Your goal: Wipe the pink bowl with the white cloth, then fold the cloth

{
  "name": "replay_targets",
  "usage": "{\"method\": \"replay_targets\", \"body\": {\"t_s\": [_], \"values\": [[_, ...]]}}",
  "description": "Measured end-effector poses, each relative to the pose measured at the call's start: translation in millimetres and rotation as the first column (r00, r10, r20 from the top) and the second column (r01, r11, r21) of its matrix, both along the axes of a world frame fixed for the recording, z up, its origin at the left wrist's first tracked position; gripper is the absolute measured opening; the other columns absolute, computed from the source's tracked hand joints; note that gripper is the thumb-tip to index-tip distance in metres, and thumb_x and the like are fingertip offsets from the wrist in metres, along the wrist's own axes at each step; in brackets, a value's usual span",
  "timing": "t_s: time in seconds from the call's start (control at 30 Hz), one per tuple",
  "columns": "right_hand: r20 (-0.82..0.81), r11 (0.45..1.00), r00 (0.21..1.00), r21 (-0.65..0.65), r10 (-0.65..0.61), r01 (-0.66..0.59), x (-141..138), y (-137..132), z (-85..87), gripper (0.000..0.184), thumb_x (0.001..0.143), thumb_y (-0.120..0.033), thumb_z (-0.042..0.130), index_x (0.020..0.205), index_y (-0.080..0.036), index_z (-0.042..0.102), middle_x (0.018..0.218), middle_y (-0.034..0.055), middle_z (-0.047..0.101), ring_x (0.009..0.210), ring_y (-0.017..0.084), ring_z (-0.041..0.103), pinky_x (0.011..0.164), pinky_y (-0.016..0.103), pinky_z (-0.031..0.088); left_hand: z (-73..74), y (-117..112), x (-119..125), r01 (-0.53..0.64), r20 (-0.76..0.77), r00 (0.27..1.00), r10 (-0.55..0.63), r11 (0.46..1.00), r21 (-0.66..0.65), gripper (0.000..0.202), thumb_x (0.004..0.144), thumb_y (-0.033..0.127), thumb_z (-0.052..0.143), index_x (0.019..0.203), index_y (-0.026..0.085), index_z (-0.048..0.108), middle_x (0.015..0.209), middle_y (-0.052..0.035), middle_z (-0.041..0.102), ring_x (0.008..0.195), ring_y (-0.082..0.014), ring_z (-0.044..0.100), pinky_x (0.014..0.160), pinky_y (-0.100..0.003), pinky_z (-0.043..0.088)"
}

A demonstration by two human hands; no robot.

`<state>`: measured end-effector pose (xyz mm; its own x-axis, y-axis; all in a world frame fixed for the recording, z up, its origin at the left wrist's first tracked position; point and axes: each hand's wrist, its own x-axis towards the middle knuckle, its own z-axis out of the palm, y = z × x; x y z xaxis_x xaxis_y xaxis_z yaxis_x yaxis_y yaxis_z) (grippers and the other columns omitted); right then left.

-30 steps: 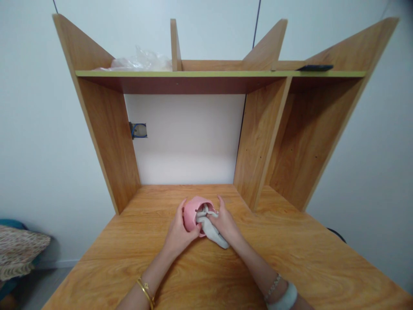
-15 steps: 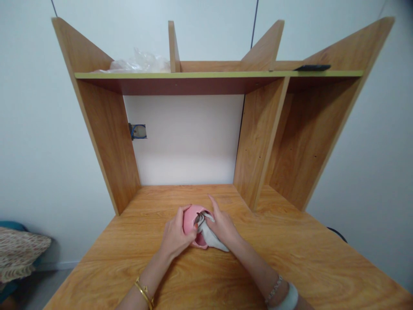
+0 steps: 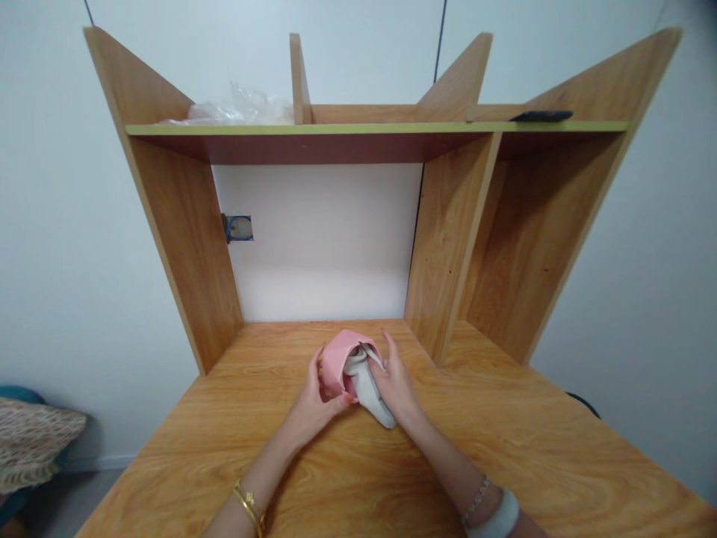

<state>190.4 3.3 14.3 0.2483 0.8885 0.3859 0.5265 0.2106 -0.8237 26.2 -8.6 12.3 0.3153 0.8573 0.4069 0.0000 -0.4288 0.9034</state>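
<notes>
A pink hollow container [image 3: 337, 353], rounded and lying tilted with its opening toward me, is held just above or on the wooden desk. My left hand [image 3: 318, 400] grips its left side, thumb at the lower rim and fingers around the back. A light grey cloth [image 3: 367, 388] is bunched into the opening, and its loose end hangs out toward me. My right hand [image 3: 395, 379] pinches the cloth at the right side of the opening, with one finger stretched up along the outside. The fingertips inside are partly hidden by the cloth.
A wooden desk [image 3: 235, 448] spreads beneath, with a shelf unit [image 3: 364, 130] at its back. On the upper shelf lie a clear plastic bag [image 3: 240, 108] and a flat dark object [image 3: 541, 116]. An uncovered wall socket box [image 3: 240, 228] shows behind. Patterned fabric [image 3: 39, 437] hangs at far left.
The pink container has turned and shifted slightly up and away, showing more of its opening. My left thumb has moved from inside the opening to the lower rim. The right hand moved with the cloth.
</notes>
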Motion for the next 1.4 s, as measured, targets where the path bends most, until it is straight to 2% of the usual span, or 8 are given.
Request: {"method": "replay_targets", "body": {"t_s": [0.17, 0.4, 0.6, 0.8, 0.93, 1.07, 1.2, 1.4], "values": [[-0.083, 0.999, 0.995, -0.010, 0.047, -0.048, -1, 2, 0.7, 0.064, 0.076, -0.024, 0.042, 0.135, -0.013, 0.019, 0.070, 0.0004, 0.060, 0.055, 0.014, 0.055, 0.053, 0.024, 0.042, -4.7, -4, 6, -0.080, -0.134, 0.988, 0.080, 0.997, 0.003, 0.065, 0.071, 0.043, 0.060, 0.122, 0.013, 0.031, 0.105, -0.0105, 0.055, 0.090, -0.0186, 0.055, 0.079, -0.032, 0.045], [0.237, 0.990, 0.971, -0.142, 0.034, 0.000, 3, 1, 7.4, 0.071, 0.068, -0.023, 0.055, 0.132, -0.010, 0.027, 0.090, 0.0102, 0.063, 0.079, 0.021, 0.060, 0.064, 0.026, 0.041, 4.9, -5, -2, -0.273, -0.323, 0.890, 0.322, 0.944, 0.186, 0.064, 0.068, 0.036, 0.061, 0.125, 0.018, 0.037, 0.114, -0.0101, 0.056, 0.101, -0.0242, 0.053, 0.087, -0.036, 0.041], [0.478, 0.989, 0.877, -0.145, 0.043, 0.031, 4, -7, 16.7, 0.069, 0.076, -0.023, 0.048, 0.137, -0.017, 0.017, 0.071, 0.0048, 0.064, 0.067, 0.021, 0.060, 0.055, 0.024, 0.036, 9.1, -7, -9, -0.269, -0.524, 0.769, 0.367, 0.929, 0.255, 0.066, 0.069, 0.034, 0.054, 0.130, 0.019, 0.033, 0.102, -0.0087, 0.063, 0.089, -0.0269, 0.059, 0.080, -0.037, 0.043], [0.467, 0.984, 0.866, -0.070, 0.179, -0.166, 0, -11, 13.7, 0.064, 0.079, -0.020, 0.041, 0.138, -0.019, 0.014, 0.074, 0.0040, 0.063, 0.070, 0.019, 0.059, 0.061, 0.024, 0.038, 15.1, -4, -18, -0.239, -0.622, 0.676, 0.395, 0.916, 0.321, 0.063, 0.072, 0.037, 0.049, 0.129, 0.016, 0.036, 0.095, -0.0087, 0.065, 0.078, -0.0245, 0.060, 0.075, -0.035, 0.043], [0.365, 0.986, 0.916, -0.034, 0.165, -0.163, -5, -13, 10.7, 0.064, 0.080, -0.019, 0.038, 0.138, -0.019, 0.011, 0.073, 0.0024, 0.062, 0.069, 0.018, 0.059, 0.062, 0.024, 0.040, 20.0, -3, -21, -0.281, -0.561, 0.720, 0.408, 0.911, 0.303, 0.060, 0.078, 0.041, 0.043, 0.133, 0.019, 0.032, 0.087, -0.0058, 0.066, 0.069, -0.0203, 0.059, 0.068, -0.031, 0.044], [0.255, 0.993, 0.960, -0.006, 0.119, -0.122, -10, -15, 10.6, 0.062, 0.080, -0.022, 0.036, 0.137, -0.017, 0.013, 0.064, 0.0000, 0.058, 0.058, 0.017, 0.056, 0.054, 0.023, 0.039, 19.7, 0, -21, -0.328, -0.404, 0.821, 0.403, 0.913, 0.245, 0.058, 0.079, 0.044, 0.044, 0.132, 0.022, 0.032, 0.100, -0.0072, 0.062, 0.077, -0.0194, 0.058, 0.067, -0.029, 0.044], [0.090, 0.995, 0.992, 0.042, 0.086, -0.090, -8, -10, 7.1, 0.058, 0.081, -0.025, 0.035, 0.135, -0.015, 0.016, 0.063, -0.0009, 0.058, 0.055, 0.016, 0.055, 0.053, 0.023, 0.040, 12.9, 2, -16, -0.253, -0.240, 0.931, 0.275, 0.960, 0.117, 0.074, 0.077, 0.047, 0.050, 0.136, 0.017, 0.017, 0.099, -0.0083, 0.059, 0.077, -0.0171, 0.058, 0.067, -0.028, 0.045], [0.030, 0.996, 0.997, 0.056, 0.069, -0.070, -2, -2, 0.1, 0.057, 0.080, -0.024, 0.037, 0.133, -0.015, 0.019, 0.076, 0.0028, 0.061, 0.063, 0.016, 0.058, 0.058, 0.026, 0.042, 2.4, 0, 0, -0.129, -0.174, 0.975, 0.137, 0.990, 0.053, 0.079, 0.072, 0.042, 0.060, 0.134, 0.018, 0.017, 0.118, -0.0122, 0.050, 0.096, -0.0194, 0.055, 0.081, -0.031, 0.044]]}}
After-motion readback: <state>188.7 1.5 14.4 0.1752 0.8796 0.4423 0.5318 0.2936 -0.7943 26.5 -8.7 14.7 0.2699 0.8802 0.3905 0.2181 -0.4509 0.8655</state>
